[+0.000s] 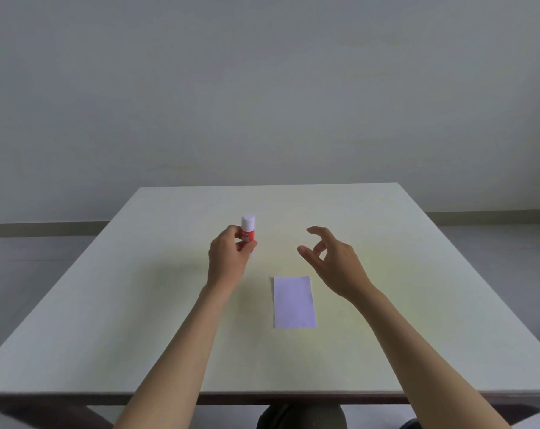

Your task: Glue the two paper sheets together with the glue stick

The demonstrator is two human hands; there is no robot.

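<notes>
The left hand [228, 252] had the glue stick [248, 233] wrapped in its fingers, just left of the frame's centre, and the stick stood upright in that grip. Its red body was half covered by the fingers, and the white cap [248, 222] sat on top, so the tube was closed and no glue showed. Whether its base touched the table [108, 305] could not be told; the hand hid it.

The right hand [330, 255] hovered over the tabletop right of centre, fingers spread and curled, holding nothing. It was apart from the glue stick, with bare table between them.

Below and between the two hands lay the paper [294, 302], a white rectangle flat on the pale table, just below the frame's middle. Only one rectangle could be made out; whether a second sheet lay beneath it could not be seen. Neither hand touched it.
</notes>
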